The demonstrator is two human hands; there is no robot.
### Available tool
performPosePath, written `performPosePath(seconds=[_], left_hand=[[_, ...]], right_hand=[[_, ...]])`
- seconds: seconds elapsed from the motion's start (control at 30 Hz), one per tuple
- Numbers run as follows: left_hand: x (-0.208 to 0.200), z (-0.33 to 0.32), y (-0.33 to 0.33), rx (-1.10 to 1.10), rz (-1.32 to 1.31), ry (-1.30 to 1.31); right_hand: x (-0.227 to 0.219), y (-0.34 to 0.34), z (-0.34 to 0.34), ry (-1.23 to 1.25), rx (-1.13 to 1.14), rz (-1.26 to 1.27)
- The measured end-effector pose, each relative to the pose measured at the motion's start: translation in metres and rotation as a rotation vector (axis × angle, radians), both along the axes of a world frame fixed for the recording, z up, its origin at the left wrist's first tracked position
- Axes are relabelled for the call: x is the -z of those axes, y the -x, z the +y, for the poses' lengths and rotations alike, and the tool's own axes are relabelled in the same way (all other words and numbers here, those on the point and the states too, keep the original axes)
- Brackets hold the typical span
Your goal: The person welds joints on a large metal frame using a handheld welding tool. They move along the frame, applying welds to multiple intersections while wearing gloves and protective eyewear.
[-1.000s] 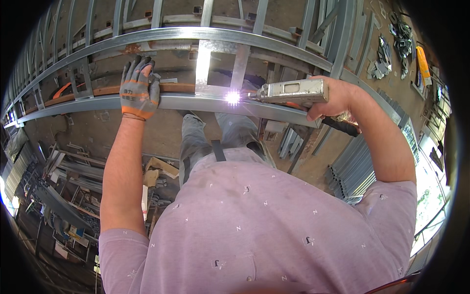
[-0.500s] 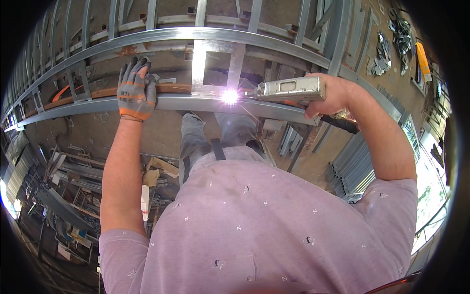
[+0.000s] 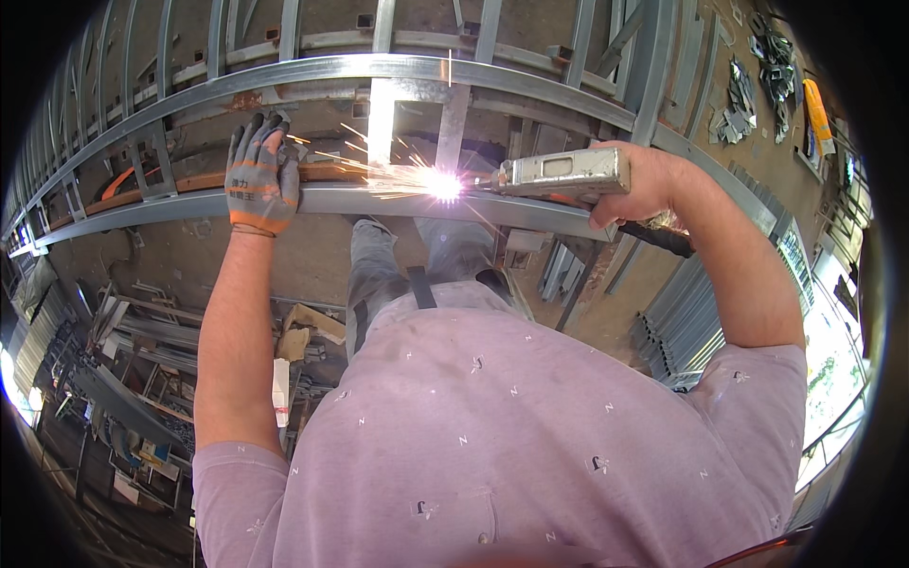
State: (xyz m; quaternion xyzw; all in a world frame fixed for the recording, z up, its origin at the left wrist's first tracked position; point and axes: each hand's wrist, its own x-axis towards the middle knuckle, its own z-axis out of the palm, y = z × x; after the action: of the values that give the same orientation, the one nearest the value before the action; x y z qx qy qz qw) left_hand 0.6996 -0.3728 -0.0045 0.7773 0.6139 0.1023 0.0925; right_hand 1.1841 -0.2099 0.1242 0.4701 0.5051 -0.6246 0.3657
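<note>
My right hand (image 3: 646, 185), bare, is wrapped round the grip of a handheld welding gun (image 3: 561, 174). The gun's nozzle points left at a glaring weld spot on the near steel rail (image 3: 379, 201), and orange sparks fly off leftward. The glare hides the joint itself. At that spot a flat metal strip (image 3: 453, 123) meets the rail; a brightly lit strip (image 3: 381, 123) stands to its left. My left hand (image 3: 261, 180), in a grey and orange glove, rests on the same rail further left, fingers stretched out away from me and holding nothing.
A far rail (image 3: 312, 70) runs parallel, with several crossbars beyond. Stacked metal profiles (image 3: 686, 308) lie at the right. Scrap metal pieces (image 3: 739, 109) and an orange object (image 3: 817, 115) are at the far right. Cluttered metal stock (image 3: 123, 379) stands lower left.
The weld point now throws a wide spray of orange sparks leftward, with one streak near the far rail; earlier it was mostly a bright glow. Both hands and the gun stay practically in place.
</note>
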Motion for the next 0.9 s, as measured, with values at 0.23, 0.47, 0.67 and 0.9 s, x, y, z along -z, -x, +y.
performPosePath(seconds=[0.23, 0.47, 0.67, 0.9], left_hand=[[0.001, -0.001, 0.001, -0.001, 0.006, 0.005], [-0.003, 0.0, -0.001, 0.01, -0.018, -0.01], [-0.003, 0.002, -0.001, 0.007, -0.032, -0.015], [0.004, -0.001, 0.002, -0.011, -0.014, -0.014]], right_hand=[[0.002, -0.005, 0.0, 0.007, 0.004, 0.022], [0.002, -0.009, -0.002, 0.008, 0.027, 0.024], [0.0, -0.019, -0.004, -0.008, 0.077, 0.07], [-0.043, -0.068, 0.001, -0.113, 0.444, 0.258]])
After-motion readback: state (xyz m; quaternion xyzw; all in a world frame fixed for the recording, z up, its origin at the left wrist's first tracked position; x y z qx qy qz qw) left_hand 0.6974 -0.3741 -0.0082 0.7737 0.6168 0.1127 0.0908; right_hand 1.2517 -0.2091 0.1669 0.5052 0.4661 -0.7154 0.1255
